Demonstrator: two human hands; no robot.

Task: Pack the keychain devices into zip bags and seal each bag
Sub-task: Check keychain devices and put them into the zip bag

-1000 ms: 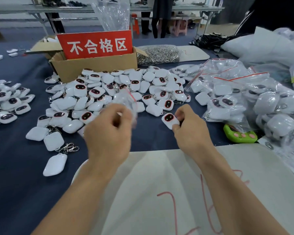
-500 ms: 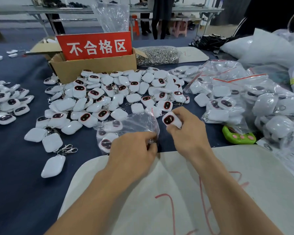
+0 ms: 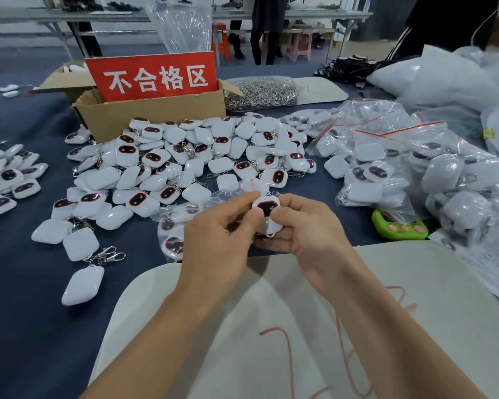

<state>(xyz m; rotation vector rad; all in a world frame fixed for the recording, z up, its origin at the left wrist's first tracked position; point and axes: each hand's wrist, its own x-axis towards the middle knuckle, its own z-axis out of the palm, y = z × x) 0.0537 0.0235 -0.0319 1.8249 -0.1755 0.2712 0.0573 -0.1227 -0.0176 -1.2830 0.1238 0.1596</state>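
My right hand (image 3: 306, 226) pinches a white keychain device (image 3: 267, 207) with a dark red-rimmed face. My left hand (image 3: 216, 240) meets it there, its fingers curled on the edge of a clear zip bag (image 3: 175, 226) that lies on the blue cloth with several devices inside. The bag's mouth, marked by a red strip, is at the held device. A big heap of loose white keychain devices (image 3: 185, 156) lies just beyond my hands.
A cardboard box (image 3: 156, 113) with a red sign stands behind the heap, and a bag of metal clips (image 3: 261, 92) beside it. Filled zip bags (image 3: 409, 168) pile up at the right. A green gadget (image 3: 399, 226) lies near my right hand. A white board (image 3: 285, 326) is under my forearms.
My left hand brought the bag down from mid-air onto the cloth and slid right. My right hand carried the device in until both hands met at the bag's mouth.
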